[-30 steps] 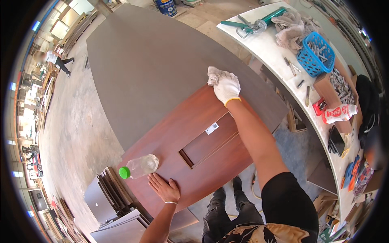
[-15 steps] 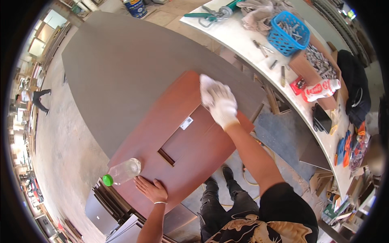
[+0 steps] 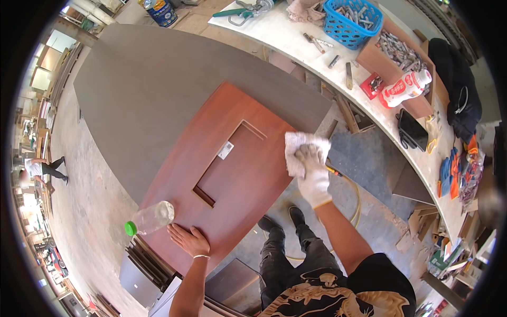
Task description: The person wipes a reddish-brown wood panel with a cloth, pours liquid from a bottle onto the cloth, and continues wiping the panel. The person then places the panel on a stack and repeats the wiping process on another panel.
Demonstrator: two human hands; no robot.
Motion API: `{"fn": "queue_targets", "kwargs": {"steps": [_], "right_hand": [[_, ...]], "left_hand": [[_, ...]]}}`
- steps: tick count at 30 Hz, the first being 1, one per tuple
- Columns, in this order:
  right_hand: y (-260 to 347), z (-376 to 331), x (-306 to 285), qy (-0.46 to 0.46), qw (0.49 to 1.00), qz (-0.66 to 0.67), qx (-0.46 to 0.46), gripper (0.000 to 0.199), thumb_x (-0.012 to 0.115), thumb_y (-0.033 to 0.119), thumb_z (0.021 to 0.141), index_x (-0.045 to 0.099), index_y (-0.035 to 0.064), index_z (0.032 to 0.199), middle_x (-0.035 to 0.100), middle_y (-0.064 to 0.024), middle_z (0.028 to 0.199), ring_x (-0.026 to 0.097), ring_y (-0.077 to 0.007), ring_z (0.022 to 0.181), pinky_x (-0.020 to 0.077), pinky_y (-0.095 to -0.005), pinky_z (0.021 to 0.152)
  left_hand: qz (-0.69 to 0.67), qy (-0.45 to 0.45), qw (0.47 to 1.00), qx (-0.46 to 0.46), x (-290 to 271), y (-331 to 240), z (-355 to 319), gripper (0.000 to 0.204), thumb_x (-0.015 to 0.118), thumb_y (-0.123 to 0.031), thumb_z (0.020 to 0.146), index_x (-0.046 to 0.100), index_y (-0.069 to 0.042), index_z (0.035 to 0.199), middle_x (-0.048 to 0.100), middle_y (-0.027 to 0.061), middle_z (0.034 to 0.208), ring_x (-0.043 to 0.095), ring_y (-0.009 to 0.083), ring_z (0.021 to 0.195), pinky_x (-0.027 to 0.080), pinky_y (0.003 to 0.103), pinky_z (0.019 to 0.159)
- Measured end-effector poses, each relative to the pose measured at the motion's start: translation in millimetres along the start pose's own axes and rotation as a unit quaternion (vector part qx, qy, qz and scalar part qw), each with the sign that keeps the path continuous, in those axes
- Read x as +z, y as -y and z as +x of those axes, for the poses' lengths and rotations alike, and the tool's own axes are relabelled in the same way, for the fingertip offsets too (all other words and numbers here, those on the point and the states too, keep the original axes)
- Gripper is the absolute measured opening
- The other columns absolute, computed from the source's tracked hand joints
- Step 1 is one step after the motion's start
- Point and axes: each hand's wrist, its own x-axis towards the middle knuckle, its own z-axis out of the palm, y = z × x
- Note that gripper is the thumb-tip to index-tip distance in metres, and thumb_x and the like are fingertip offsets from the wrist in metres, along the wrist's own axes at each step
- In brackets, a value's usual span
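A reddish-brown wooden panel [image 3: 248, 206] with a rectangular recess and a small white label [image 3: 226, 150] lies on a larger grey-brown board. My left hand [image 3: 191, 242], bare, rests flat on the panel's near left part, fingers stretched out. Beside its fingertips lies a clear plastic bottle [image 3: 153, 217] with a green cap, on its side. On my right hand [image 3: 313, 177] is a white knit glove. It holds a folded whitish cloth [image 3: 293, 150] at the panel's right edge, partly past it; the fingers lie over the cloth.
The grey-brown board [image 3: 153, 90] reaches far beyond the panel. To the right, a pale worktable [image 3: 296, 47] carries a blue basket [image 3: 351, 26], a cardboard box [image 3: 369, 53], a white-and-red bottle [image 3: 405, 89] and a phone [image 3: 413, 129]. A yellow hose [image 3: 355, 198] lies on the floor. Another person [image 3: 45, 168] walks far left.
My right hand has moved the cloth from the panel's far end toward me, to its right edge. My left hand stays flat beside the bottle. The view has shifted somewhat.
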Motion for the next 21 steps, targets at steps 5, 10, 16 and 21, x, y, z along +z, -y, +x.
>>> {"fn": "queue_targets", "kwargs": {"steps": [5,10,16,21], "right_hand": [[-3.4,22.4,18.9,-0.118,0.990,0.026,0.073,0.048,0.060,0.016,0.091,0.061,0.0042,0.138,0.063,-0.0208,0.139,0.050,-0.0383,0.140,0.0288,-0.0485,0.124],[70.1,-66.1,19.7,0.106,0.988,0.038,-0.102,0.047,0.055,0.020,0.094,0.060,0.0087,0.139,0.057,-0.0191,0.146,0.047,-0.0357,0.143,0.0241,-0.0453,0.128],[7.7,31.7,-8.3,-0.059,0.998,-0.033,-0.003,0.047,0.066,0.011,0.086,0.066,0.0064,0.133,0.061,-0.0157,0.143,0.050,-0.0355,0.141,0.0318,-0.0491,0.123],[-6.7,0.8,12.2,-0.079,0.997,0.016,-0.015,0.045,0.063,0.008,0.086,0.067,0.0072,0.131,0.062,-0.0167,0.140,0.053,-0.0372,0.137,0.0370,-0.0511,0.119]], "left_hand": [[-0.014,0.011,1.000,0.008,1.5,-8.5,5.1,0.076,0.044,-0.034,0.103,0.020,0.009,0.160,0.016,0.0262,0.170,0.013,0.0403,0.159,0.008,0.052,0.130],[-0.010,0.013,1.000,-0.002,5.2,1.8,0.4,0.076,0.044,-0.035,0.103,0.020,0.009,0.160,0.016,0.0260,0.170,0.012,0.0403,0.159,0.008,0.052,0.130],[-0.005,0.016,1.000,-0.003,2.7,-5.2,1.4,0.075,0.044,-0.036,0.103,0.022,0.007,0.160,0.018,0.0253,0.170,0.013,0.0404,0.159,0.009,0.051,0.130],[-0.002,0.004,1.000,0.009,9.5,2.6,2.4,0.075,0.044,-0.036,0.103,0.023,0.008,0.160,0.019,0.0262,0.169,0.014,0.0415,0.158,0.009,0.051,0.130]]}}
